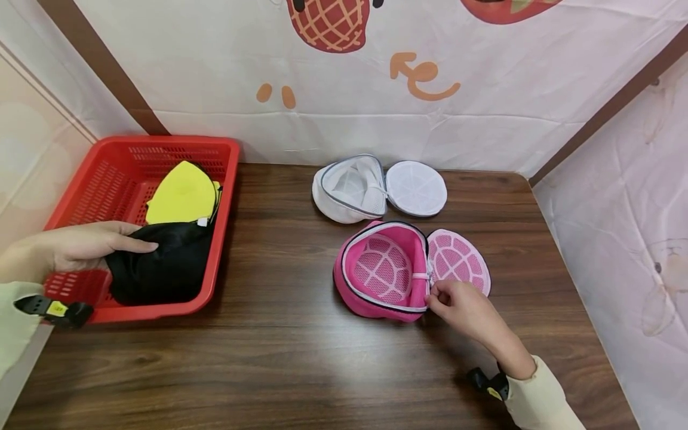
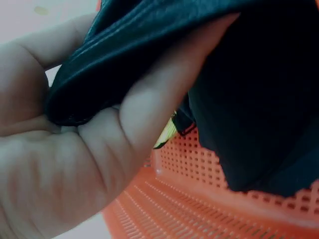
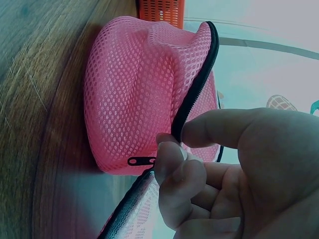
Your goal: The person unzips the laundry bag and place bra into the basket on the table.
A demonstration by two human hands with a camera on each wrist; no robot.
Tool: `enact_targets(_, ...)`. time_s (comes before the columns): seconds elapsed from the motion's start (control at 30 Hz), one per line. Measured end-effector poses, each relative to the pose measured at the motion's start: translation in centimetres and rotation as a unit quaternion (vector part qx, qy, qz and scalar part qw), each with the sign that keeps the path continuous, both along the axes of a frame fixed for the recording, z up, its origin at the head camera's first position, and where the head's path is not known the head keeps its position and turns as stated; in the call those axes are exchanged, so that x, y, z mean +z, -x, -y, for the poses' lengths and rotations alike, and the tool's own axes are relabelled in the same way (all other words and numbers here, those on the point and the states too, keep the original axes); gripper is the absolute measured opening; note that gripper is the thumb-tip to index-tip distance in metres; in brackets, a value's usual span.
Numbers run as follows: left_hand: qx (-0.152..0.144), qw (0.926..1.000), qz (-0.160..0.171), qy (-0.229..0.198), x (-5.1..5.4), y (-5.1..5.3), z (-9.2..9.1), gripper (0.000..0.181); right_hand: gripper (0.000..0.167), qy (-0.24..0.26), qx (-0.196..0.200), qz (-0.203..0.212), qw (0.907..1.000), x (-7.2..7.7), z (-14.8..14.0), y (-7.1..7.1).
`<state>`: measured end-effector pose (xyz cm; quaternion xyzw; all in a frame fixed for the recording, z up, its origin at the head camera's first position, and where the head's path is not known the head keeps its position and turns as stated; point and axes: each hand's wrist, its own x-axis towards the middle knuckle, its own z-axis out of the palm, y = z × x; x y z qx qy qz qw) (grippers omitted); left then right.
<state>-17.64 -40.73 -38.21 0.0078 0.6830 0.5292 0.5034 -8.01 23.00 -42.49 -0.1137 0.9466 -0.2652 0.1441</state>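
In the head view my left hand [image 1: 94, 245] holds a smooth black cloth item [image 1: 163, 266] with a small white tag, thumb on top and fingers beneath, over the red basket. The left wrist view shows the folded black cloth [image 2: 124, 55] between thumb and fingers; its kind is unclear. A pink mesh laundry bag [image 1: 376, 275] stands on the table with its round lid [image 1: 457, 260] unzipped and folded out to the right. My right hand [image 1: 467, 307] pinches the bag's zippered rim near the lid hinge. A black zipper pull [image 3: 141, 161] hangs beside the fingertips.
The red plastic basket [image 1: 231, 179] stands at the left with a yellow cloth item [image 1: 183, 194] in it. Behind the pink bag sits a white mesh laundry bag [image 1: 333, 200], its lid [image 1: 416, 188] folded out. A printed cloth [image 1: 344, 137] hangs along the table's back edge.
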Motion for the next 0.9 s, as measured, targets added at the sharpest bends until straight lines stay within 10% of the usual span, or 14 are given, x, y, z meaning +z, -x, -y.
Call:
enact_targets(0.53,-0.061,0.955,-0.16,0.242,0.4,-0.6,-1.2,0.076,0.021,0.003,-0.002,-0.001,1.0,0.0,0.2,0.0)
enact_targets(0.9,-0.053,0.9556,-0.152,0.247,0.6,-0.5,-1.3,0.075,0.018,0.015,-0.01,0.013,0.9998,-0.2,0.2,0.2)
